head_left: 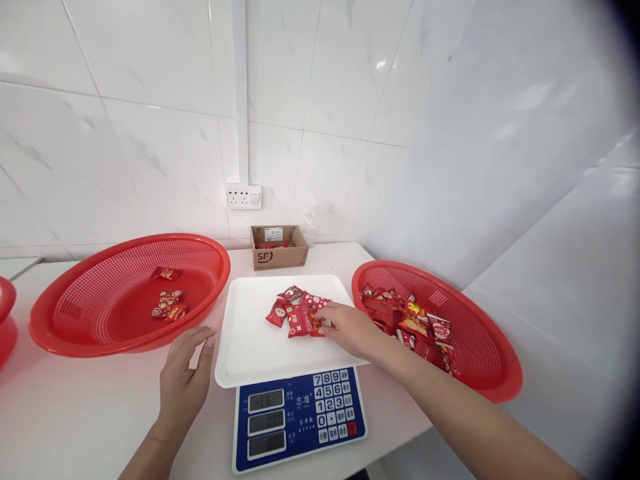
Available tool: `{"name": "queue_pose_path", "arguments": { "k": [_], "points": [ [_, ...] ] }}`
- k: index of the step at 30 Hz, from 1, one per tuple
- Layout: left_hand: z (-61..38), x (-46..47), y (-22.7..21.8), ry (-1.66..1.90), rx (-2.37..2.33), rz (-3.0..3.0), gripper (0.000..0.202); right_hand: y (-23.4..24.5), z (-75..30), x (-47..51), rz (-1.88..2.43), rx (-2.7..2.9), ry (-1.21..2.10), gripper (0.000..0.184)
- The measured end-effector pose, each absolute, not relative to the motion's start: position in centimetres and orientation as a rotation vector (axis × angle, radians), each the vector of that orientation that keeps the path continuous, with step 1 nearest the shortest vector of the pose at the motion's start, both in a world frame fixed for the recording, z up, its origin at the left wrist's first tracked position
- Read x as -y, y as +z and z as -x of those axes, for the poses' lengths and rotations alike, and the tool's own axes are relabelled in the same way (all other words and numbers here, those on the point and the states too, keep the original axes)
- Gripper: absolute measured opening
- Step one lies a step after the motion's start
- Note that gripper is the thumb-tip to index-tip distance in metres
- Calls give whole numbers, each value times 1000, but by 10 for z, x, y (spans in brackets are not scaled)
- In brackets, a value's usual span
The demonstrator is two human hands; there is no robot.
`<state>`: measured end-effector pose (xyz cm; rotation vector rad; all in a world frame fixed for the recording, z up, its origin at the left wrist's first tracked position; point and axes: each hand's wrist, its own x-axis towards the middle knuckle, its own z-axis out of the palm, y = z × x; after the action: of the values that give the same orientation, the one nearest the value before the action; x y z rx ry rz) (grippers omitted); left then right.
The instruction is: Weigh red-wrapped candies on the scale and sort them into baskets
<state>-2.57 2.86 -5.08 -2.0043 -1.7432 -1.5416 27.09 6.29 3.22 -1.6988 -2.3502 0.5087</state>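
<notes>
A white tray (250, 347) sits on a blue electronic scale (300, 417) at the middle of the white table. Several red candy packets (295, 313) lie in a small pile on the tray. My right hand (350, 328) reaches over the tray from the right, its fingertips pinched on the packets at the pile's right edge. My left hand (186, 377) hovers over the table just left of the tray, fingers spread and empty, near the rim of the left red basket (75, 333).
The left basket holds a few red packets (169, 305). A second red basket (480, 373) at the right holds several packets (410, 323). A small cardboard box (279, 247) stands against the tiled wall below a socket (243, 197). Another red rim (5, 300) shows at far left.
</notes>
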Motion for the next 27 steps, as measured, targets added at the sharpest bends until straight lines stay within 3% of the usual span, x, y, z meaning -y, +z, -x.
{"name": "queue_pose_path", "arguments": {
  "k": [7, 13, 24, 27],
  "points": [
    [25, -28, -51, -1561, 1736, 2006, 28, 30, -269, -76, 1679, 2273, 421, 31],
    [25, -28, -52, -1593, 1765, 2009, 27, 32, -256, -81, 1635, 2350, 579, 58],
    [23, -28, -47, -1642, 1742, 2031, 23, 37, -219, -96, 1656, 2441, 622, 74],
    [24, -28, -47, -1647, 1749, 2028, 24, 35, -211, -96, 1561, 2529, 647, 70]
  ]
}}
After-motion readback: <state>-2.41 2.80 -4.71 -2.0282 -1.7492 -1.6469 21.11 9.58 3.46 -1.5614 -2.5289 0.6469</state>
